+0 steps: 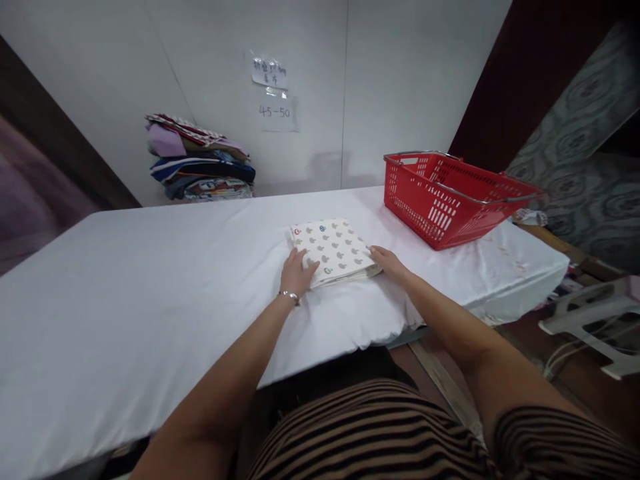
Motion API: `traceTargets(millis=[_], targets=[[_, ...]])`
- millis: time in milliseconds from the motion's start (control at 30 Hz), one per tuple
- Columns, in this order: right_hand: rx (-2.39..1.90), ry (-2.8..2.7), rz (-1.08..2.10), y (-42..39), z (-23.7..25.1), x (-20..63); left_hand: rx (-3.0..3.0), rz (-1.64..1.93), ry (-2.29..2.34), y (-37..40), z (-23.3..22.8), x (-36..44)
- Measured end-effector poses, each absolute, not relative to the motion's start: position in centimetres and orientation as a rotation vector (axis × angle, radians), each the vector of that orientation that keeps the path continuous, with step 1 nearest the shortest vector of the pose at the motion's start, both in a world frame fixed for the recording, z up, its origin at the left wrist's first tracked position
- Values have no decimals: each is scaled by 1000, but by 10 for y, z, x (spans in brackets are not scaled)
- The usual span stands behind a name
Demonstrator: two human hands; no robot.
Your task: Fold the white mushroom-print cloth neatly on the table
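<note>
Resting flat on the white table (150, 280), a folded patterned cloth (334, 250) sits left of the red basket (450, 197). The left hand (298, 270) presses its near-left corner, fingers spread; the right hand (389, 261) touches its near-right edge, gripping nothing.

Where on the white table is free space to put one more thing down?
The table is bare to the left of the left hand, up to the stack of fabrics at the wall. A narrower bare strip lies between the folded cloth and the red basket. It is crowded around the right hand.
</note>
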State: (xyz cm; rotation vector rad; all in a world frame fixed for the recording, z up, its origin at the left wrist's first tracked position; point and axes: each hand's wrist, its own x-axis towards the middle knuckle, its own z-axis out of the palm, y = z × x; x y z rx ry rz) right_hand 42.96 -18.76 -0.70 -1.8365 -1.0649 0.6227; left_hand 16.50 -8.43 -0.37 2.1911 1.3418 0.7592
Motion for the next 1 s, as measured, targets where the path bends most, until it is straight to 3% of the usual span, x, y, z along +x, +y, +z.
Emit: traceTargets(millis=[200, 667, 867, 1000], targets=[[-1619, -1264, 465, -219, -33, 434, 2682, 769, 956, -119, -13, 150], [-1968, -1194, 59, -217, -26, 423, 2601, 696, 1051, -107, -1, 161], [-1811, -1343, -55, -224, -36, 411, 2600, 723, 1048, -105, -4, 163], [-1933, -1343, -72, -223, -36, 404, 2615, 741, 1001, -107, -4, 162]])
